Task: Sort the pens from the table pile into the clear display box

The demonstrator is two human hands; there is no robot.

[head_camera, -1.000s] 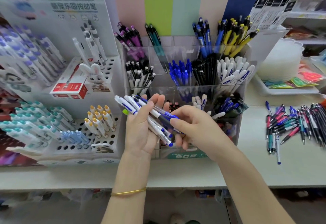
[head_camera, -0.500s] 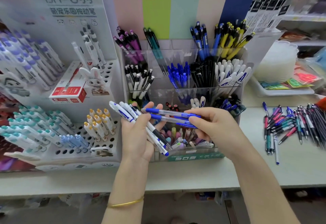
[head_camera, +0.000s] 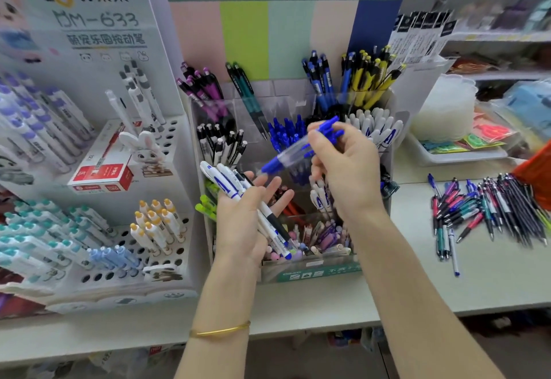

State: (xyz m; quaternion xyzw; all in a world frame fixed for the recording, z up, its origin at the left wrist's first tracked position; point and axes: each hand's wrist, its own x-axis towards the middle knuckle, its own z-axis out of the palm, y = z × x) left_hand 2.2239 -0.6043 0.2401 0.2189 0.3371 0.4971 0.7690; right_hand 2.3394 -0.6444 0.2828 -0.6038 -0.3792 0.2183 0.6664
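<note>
The sorting is looking partly done, with plenty left. The right hand [head_camera: 348, 169] is pinching what look like two clear-barrelled blue pens [head_camera: 298, 149] between thumb and fingertips. It is carrying them tilted above the middle of the clear display box [head_camera: 310, 269], just in front of the compartment of blue caps [head_camera: 284, 135], which is probably where they are heading. They are not yet sitting in any compartment. The left hand [head_camera: 243, 223] is holding a bundle of white pens [head_camera: 225, 183] across its palm, thumb folded over them and fingers only half curled, in front of the box's left side, so those are waiting to be placed too. The box is standing toward the rear edge of the table [head_camera: 417, 277] and is already showing many stocked compartments: purple, teal, black-and-white, blue, yellow and white. A sizeable pile [head_camera: 489, 211] of mixed pens is lying toward the table's right edge, well apart from both hands. Judging by that, the larger share of loose pens is still awaiting sorting: the handful in hand first, then the pile.
</note>
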